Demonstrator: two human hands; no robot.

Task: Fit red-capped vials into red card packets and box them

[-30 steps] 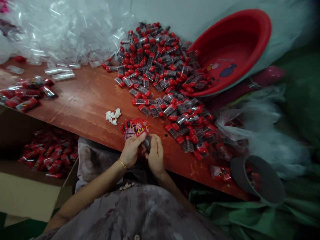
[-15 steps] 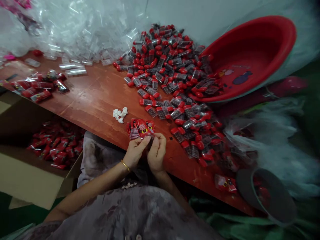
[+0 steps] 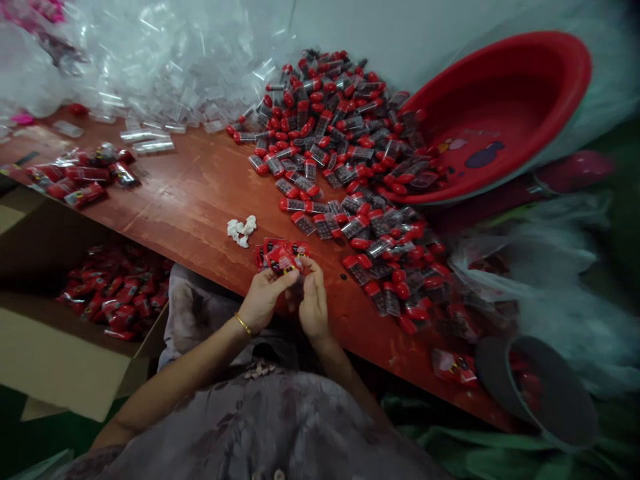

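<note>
My left hand (image 3: 264, 297) pinches a small printed red packet (image 3: 281, 259) between thumb and fingers, held just over the table's near edge. My right hand (image 3: 313, 300) is curled at the packet's right side, its fingertips touching that edge; whether it grips the packet firmly is hard to see. Beneath and behind lie several more red packets (image 3: 301, 248) on the table. A few crumpled white bits (image 3: 242, 231) sit just beyond them to the left. To the right spreads a large heap of clear tubes with red caps and dark contents (image 3: 325, 143).
A red basin (image 3: 500, 120) leans tilted behind the heap. Filled red packets (image 3: 83, 175) lie at the table's left, above a cardboard box (image 3: 65, 353) of similar ones. Clear empty tubes (image 3: 153, 145) lie at the back. A grey container (image 3: 537, 393) lies on its side at right.
The packet in my left hand has tilted and shifted slightly left. My right hand's fingers have straightened a little and moved to its edge.
</note>
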